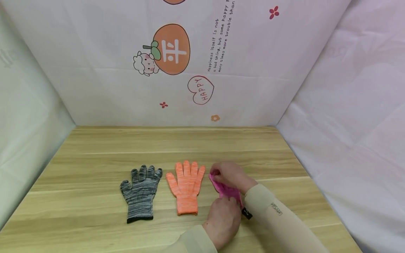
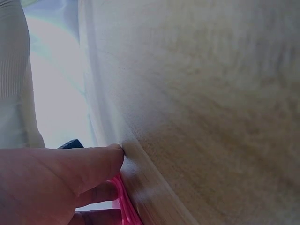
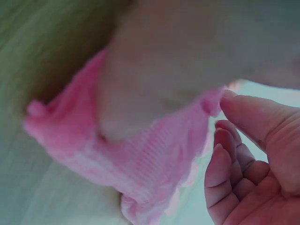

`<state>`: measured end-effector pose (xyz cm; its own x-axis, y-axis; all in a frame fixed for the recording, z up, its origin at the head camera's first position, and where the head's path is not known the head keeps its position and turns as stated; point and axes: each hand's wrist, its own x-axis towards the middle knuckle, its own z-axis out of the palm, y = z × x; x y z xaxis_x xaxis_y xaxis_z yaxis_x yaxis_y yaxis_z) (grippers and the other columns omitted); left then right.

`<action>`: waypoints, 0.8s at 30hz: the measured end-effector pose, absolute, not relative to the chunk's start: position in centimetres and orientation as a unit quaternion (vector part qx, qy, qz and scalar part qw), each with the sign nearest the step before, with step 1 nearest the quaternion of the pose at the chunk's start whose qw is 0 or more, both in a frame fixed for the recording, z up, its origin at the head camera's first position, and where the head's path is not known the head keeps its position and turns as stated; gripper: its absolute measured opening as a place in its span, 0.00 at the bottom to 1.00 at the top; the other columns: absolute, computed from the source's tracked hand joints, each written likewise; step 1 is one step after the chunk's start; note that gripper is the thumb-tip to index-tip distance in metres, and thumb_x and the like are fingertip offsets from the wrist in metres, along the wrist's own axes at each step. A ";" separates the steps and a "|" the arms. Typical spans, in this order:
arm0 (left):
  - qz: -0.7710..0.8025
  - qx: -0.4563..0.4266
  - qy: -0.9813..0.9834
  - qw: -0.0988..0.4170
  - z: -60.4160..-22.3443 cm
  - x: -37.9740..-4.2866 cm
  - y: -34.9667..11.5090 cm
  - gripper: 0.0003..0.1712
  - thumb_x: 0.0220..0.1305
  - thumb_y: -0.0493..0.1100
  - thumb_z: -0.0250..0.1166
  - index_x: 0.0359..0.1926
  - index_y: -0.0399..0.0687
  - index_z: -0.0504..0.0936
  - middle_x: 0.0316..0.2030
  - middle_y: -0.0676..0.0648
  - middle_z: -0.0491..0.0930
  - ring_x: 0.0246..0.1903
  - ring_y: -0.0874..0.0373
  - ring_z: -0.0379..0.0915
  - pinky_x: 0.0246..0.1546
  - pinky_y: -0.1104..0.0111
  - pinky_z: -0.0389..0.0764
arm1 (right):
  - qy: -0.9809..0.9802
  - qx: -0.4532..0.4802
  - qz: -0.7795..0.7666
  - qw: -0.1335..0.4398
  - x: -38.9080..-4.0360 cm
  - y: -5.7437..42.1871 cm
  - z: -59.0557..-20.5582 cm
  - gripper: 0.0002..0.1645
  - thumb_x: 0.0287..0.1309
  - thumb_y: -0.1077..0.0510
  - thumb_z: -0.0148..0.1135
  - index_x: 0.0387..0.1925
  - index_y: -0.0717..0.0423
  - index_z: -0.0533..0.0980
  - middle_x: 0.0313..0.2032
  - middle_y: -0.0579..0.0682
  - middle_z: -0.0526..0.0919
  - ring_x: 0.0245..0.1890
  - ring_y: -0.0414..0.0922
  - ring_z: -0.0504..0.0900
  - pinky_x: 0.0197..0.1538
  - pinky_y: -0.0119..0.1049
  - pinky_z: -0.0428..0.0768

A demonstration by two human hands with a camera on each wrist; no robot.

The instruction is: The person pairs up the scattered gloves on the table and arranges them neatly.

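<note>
A pink knit glove [image 1: 228, 190] lies at the right, partly hidden under both hands. My right hand [image 1: 228, 173] pinches its far left end; in the right wrist view the thumb [image 3: 243, 112] meets the fabric's edge while the other fingers curl below. At the near end, my left hand [image 1: 224, 216] grips the glove, and the left wrist view has pink fabric [image 2: 125, 206] at its fingertips. Left of the hands, an orange glove [image 1: 186, 188] lies flat with fingers spread away from me. Beyond it lies a grey-and-black striped glove [image 1: 140, 193] with a black cuff edge.
The gloves lie on a wood-grain table [image 1: 104, 140]. White cloth walls stand around it, with a printed back wall [image 1: 246, 95]. A small black piece [image 1: 246, 213] with a white mark shows beside the right sleeve [image 1: 269, 207], which crosses the table's right part.
</note>
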<state>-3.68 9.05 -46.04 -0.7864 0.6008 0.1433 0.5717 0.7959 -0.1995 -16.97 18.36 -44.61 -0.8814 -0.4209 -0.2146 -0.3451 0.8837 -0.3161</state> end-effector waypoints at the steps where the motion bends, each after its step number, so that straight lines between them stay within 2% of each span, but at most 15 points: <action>1: 0.073 -0.312 -0.942 0.098 -46.0 -3.7 9.0 0.09 0.68 0.55 0.64 0.33 0.62 0.84 0.29 0.56 0.76 0.27 0.62 0.73 0.23 0.69 0.71 | 0.960 -0.199 -0.139 0.137 -16.9 18.4 -44.5 0.08 0.66 0.59 0.69 0.46 0.46 0.85 0.40 0.41 0.87 0.42 0.40 0.83 0.51 0.42 0.83; 12: 0.079 -0.311 -0.939 0.123 -46.2 -3.6 9.0 0.08 0.66 0.56 0.64 0.32 0.64 0.85 0.29 0.57 0.76 0.26 0.62 0.72 0.23 0.69 0.70 | 0.950 -0.245 -0.139 0.133 -16.8 18.1 -44.8 0.08 0.67 0.59 0.69 0.46 0.49 0.86 0.42 0.42 0.88 0.45 0.42 0.83 0.51 0.42 0.83; 18: 0.084 -0.313 -0.939 0.115 -46.0 -3.6 9.0 0.08 0.65 0.56 0.64 0.32 0.65 0.86 0.30 0.57 0.77 0.28 0.62 0.73 0.25 0.69 0.71 | 0.944 -0.270 -0.142 0.126 -16.7 18.3 -44.9 0.09 0.70 0.59 0.66 0.48 0.50 0.86 0.43 0.43 0.87 0.42 0.41 0.82 0.49 0.41 0.82; 24: 0.083 -0.314 -0.939 0.117 -45.9 -3.4 8.9 0.08 0.66 0.55 0.65 0.33 0.63 0.85 0.29 0.56 0.76 0.28 0.61 0.72 0.24 0.69 0.70 | 0.947 -0.217 -0.183 0.149 -16.4 18.6 -44.4 0.16 0.71 0.60 0.64 0.58 0.54 0.81 0.49 0.50 0.89 0.52 0.49 0.86 0.57 0.47 0.83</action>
